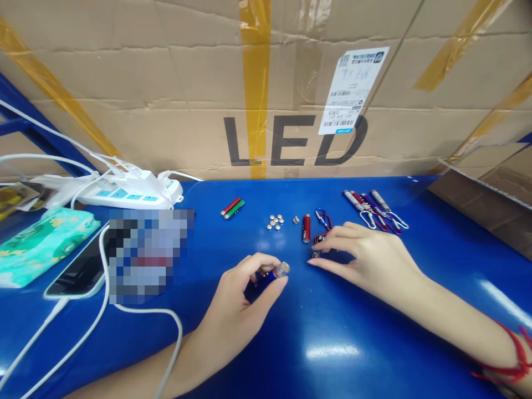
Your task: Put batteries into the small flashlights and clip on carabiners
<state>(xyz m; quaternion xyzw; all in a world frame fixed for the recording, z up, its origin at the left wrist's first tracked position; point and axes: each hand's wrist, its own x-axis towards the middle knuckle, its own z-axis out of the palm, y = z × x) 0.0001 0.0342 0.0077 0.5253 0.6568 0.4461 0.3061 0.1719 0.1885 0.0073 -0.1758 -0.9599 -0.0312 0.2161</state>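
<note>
Blue mini torch (pixel 272 274) sits mid tabletop (pixel 332 332), silver end twd 2 o'clock. Left hand (pixel 239 310) grip closed round it, thumb + fingers. At 2 o'clock, right hand (pixel 369 260) has fingertips at small silver part (pixel 316 254); can't tell if grip has pinched it. Red torch body (pixel 306 228) at 1 o'clock, button cells (pixel 275 221) at 12, keychain torches (pixel 374 208) further out at 2.

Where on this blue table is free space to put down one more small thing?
Bare blue table between both forearms, and right of the right hand toward the brown cardboard box. Crowded beyond that hand: silver button cells, red metal cylinder, keychain torches.
</note>
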